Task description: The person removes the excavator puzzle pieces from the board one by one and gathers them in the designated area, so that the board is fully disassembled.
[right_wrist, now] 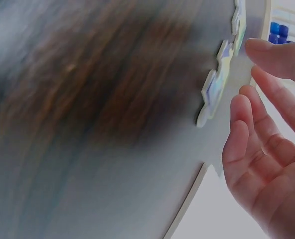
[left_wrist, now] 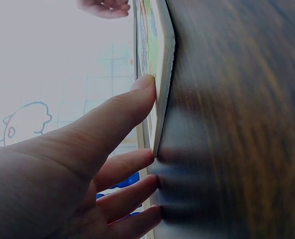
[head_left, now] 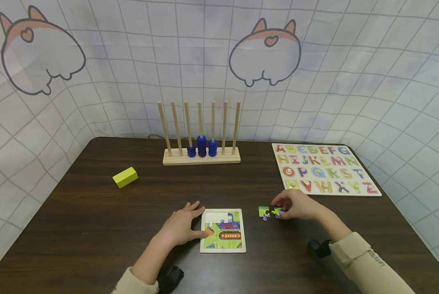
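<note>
A square jigsaw puzzle board [head_left: 223,250] with a pale wooden frame lies partly filled with pieces of a vehicle picture; its upper left part shows bare. My left hand [head_left: 181,224] rests at its left side, thumb [left_wrist: 146,84] on the frame's edge and the other fingers spread toward the far corner. To the right of the board are two loose jigsaw pieces, a green one [head_left: 263,211] and a green and purple one [head_left: 278,211]. My right hand [head_left: 296,205] hovers beside the second piece. In the right wrist view its loosely bent fingers [right_wrist: 239,107] stand apart from the pieces.
A wooden peg stand [head_left: 201,161] with blue beads on three rods stands at the back. An alphabet board [head_left: 327,169] lies at the back right, just beyond my right hand. A yellow block [head_left: 125,177] lies on the left of the dark table [head_left: 94,228].
</note>
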`<move>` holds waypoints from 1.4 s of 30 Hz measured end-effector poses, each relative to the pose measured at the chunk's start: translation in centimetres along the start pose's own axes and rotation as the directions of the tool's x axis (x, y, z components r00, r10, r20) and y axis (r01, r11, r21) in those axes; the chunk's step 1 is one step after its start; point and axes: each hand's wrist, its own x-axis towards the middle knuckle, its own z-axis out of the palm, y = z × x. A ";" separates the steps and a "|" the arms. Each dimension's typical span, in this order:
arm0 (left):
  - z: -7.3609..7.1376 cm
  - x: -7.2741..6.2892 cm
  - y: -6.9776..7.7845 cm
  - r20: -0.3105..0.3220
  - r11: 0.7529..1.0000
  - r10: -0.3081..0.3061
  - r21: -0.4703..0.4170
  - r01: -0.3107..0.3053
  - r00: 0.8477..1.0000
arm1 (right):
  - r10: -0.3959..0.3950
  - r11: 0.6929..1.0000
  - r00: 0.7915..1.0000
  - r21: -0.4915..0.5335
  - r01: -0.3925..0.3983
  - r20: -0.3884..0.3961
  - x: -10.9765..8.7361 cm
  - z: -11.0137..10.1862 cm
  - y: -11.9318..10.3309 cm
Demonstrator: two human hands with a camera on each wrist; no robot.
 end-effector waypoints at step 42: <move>0.2 0.0 -0.1 0.008 1.000 -0.014 0.000 0.014 1.000 | -0.120 0.992 0.988 0.048 0.116 0.093 5.7 4.0 -5.5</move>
